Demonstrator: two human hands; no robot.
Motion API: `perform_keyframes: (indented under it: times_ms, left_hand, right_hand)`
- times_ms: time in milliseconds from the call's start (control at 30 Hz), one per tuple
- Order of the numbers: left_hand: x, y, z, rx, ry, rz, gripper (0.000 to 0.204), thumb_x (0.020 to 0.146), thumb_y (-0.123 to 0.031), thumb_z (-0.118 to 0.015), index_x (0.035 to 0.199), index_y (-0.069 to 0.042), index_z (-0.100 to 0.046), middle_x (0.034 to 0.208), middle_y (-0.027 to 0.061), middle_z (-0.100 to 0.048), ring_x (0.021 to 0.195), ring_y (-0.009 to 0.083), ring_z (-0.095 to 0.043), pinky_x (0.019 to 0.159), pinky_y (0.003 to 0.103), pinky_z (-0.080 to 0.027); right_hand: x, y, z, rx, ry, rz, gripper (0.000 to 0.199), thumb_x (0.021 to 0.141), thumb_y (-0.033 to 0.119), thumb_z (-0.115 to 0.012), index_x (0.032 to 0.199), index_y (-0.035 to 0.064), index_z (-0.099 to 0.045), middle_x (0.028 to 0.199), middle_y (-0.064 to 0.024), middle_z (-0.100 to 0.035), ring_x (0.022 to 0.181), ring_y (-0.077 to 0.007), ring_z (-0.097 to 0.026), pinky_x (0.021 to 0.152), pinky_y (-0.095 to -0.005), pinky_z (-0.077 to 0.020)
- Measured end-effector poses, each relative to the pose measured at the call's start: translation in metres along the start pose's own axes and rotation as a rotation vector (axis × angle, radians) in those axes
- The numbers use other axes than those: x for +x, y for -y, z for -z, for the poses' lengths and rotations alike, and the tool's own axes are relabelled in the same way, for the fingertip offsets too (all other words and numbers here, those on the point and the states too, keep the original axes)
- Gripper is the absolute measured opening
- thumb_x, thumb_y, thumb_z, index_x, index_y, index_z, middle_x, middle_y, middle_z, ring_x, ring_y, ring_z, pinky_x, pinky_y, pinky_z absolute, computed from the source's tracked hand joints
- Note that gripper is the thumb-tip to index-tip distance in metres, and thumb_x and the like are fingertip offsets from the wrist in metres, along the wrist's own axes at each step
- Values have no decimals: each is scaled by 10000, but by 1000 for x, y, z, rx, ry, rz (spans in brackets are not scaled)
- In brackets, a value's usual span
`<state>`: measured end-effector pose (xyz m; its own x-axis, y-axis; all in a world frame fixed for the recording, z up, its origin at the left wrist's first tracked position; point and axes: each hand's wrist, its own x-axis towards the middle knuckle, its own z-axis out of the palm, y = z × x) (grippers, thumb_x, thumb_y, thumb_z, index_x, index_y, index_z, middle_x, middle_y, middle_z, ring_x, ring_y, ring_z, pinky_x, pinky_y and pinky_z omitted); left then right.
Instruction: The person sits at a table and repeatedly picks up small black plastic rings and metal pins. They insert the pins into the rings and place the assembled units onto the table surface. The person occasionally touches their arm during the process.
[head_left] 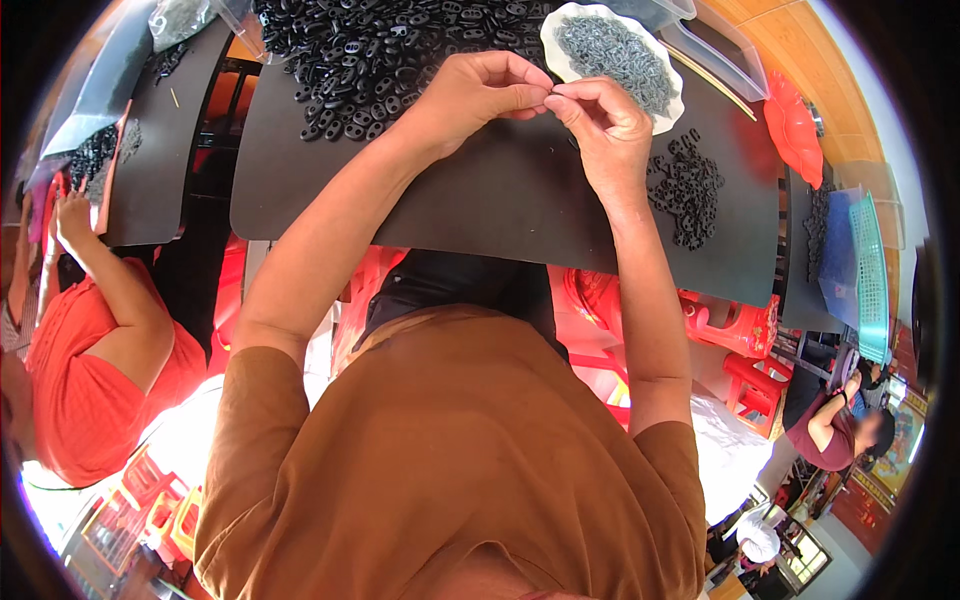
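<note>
Over the dark table my left hand [478, 92] and my right hand [612, 125] meet fingertip to fingertip. Each pinches with thumb and forefinger at the same spot; whatever is between them is tiny, dark and mostly hidden. Behind my left hand spreads a big heap of black oval plastic pieces with two holes [352, 60]. Close beyond my right hand stands a white scalloped dish [672, 118] full of small grey translucent pieces [615, 55]. A smaller pile of black pieces [688, 190] lies on the table to the right of my right wrist.
A clear plastic bin [725, 60] stands behind the dish. On the right are a red scalloped dish [793, 130] and a turquoise basket [870, 275]. At left, a person in red [110, 350] works at another table [160, 150]. Red stools [755, 390] stand below.
</note>
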<state>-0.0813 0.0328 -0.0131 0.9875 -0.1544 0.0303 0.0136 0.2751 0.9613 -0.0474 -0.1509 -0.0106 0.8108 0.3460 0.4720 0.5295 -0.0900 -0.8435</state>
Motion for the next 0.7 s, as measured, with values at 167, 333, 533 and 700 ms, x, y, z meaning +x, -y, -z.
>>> perform_keyframes:
  times_ms: [167,333,533,700]
  left_hand:
    - [0,0,-2,149,-43,-107,147,872,-79,-692,1006,-20,-679,941,22,-679,876,87,-639,809,239,-530]
    - [0,-2,-3,308,-44,-151,155,875,-77,-683,1017,-13,-678,946,21,-681,879,87,-644,819,237,-529]
    - [-1,-5,-5,270,-36,-114,174,881,-95,-682,1034,-12,-672,936,16,-679,883,79,-637,826,230,-524]
    - [1,1,-3,282,-45,-168,173,890,-98,-673,1036,-5,-672,925,15,-677,876,75,-626,818,228,-516]
  right_hand:
    - [1,12,-2,238,3,-252,100,830,42,-728,913,25,-676,802,-38,-692,697,-98,-653,604,-211,-507]
    - [2,7,6,346,103,-351,96,847,75,-716,916,31,-665,809,-62,-698,695,-121,-670,594,-220,-522]
    - [3,3,9,520,136,-442,116,881,134,-691,944,43,-654,823,-77,-695,680,-136,-670,587,-220,-522]
    - [4,-1,10,605,163,-472,132,892,146,-682,967,45,-644,834,-82,-696,703,-145,-678,600,-220,-528]
